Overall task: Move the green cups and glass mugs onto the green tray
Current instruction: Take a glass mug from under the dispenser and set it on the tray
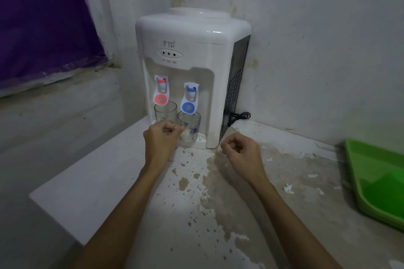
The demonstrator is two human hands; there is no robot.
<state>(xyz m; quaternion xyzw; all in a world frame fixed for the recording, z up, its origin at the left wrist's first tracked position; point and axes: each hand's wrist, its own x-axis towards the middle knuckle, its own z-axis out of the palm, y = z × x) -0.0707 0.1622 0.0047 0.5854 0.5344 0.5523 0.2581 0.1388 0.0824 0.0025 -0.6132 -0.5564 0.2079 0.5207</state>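
Observation:
Two clear glass mugs stand on the drip ledge of a white water dispenser. The left mug is under the red tap, and the right mug, printed with blue flowers, is under the blue tap. My left hand is curled in front of the left mug. Its fingertips reach the right mug's left side, and a grip on a handle is not visible. My right hand hovers loosely curled and holds nothing, low in front of the dispenser's right corner. The green tray lies at the right edge. No green cups are in view.
The dispenser sits in the corner of a stained white counter, with walls behind and on both sides. A black power cord lies by its right side. The counter's left edge drops off near my left forearm. Paint flakes lie between the dispenser and the tray.

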